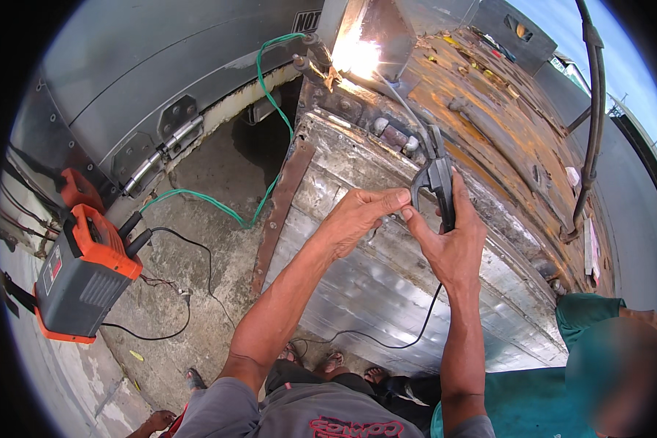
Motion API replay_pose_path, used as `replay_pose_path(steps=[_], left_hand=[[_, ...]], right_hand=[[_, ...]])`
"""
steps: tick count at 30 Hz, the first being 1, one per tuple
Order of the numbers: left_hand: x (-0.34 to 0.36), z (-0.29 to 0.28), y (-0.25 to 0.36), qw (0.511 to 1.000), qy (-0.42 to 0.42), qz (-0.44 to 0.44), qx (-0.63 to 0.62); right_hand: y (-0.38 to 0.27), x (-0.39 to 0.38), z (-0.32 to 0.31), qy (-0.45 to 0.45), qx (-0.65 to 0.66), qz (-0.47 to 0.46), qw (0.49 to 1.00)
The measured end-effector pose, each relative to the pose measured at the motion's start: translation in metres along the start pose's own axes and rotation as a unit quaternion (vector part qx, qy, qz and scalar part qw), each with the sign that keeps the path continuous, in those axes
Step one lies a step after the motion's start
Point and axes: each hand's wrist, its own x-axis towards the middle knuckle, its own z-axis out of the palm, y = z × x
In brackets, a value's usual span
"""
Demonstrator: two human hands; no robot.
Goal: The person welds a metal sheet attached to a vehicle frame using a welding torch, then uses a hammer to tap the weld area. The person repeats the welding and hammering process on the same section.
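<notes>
My right hand (456, 244) is closed round the grip of a black welding electrode holder (438, 177). A thin welding rod (409, 109) runs from its jaws to a bright arc (358, 57) at the foot of an upright metal post (393, 33). With thumb and fingertips pressed together, my left hand (354, 219) meets the holder's curved lever beside my right thumb. Glare hides the rod's tip and the weld spot. From under the right hand, a black cable (416, 339) hangs down over the ribbed metal panel (387, 255).
An orange and grey welding machine (87, 270) stands at the left. Its green cable (259, 66) loops up to the metal near the arc. Rusty flooring (504, 124) with loose scraps lies at the right. Another person in a green shirt (518, 401) is close at the lower right.
</notes>
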Motion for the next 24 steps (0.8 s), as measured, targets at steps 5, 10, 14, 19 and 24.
replay_pose_path(steps=[5, 10, 14, 19, 24], left_hand=[[-0.0002, -0.0005, 0.0011, 1.000, 0.001, 0.001, -0.003], [0.0029, -0.0029, 0.0003, 1.000, -0.005, -0.005, 0.001], [-0.0007, 0.0020, 0.0049, 1.000, 0.005, -0.006, 0.012], [0.0013, -0.0026, 0.0030, 1.000, -0.010, -0.014, 0.000], [0.0016, -0.0041, 0.0028, 1.000, -0.016, -0.019, 0.006]], right_hand=[[-0.0020, 0.0011, 0.0000, -0.002, -0.007, 0.002, 1.000], [-0.0037, 0.0020, -0.0006, -0.003, -0.005, 0.007, 1.000], [-0.0025, -0.0026, 0.0000, 0.023, 0.005, -0.020, 1.000], [-0.0040, -0.0023, 0.0001, 0.024, 0.001, -0.016, 1.000], [-0.0004, -0.0017, 0.0015, 0.016, 0.002, -0.012, 1.000]])
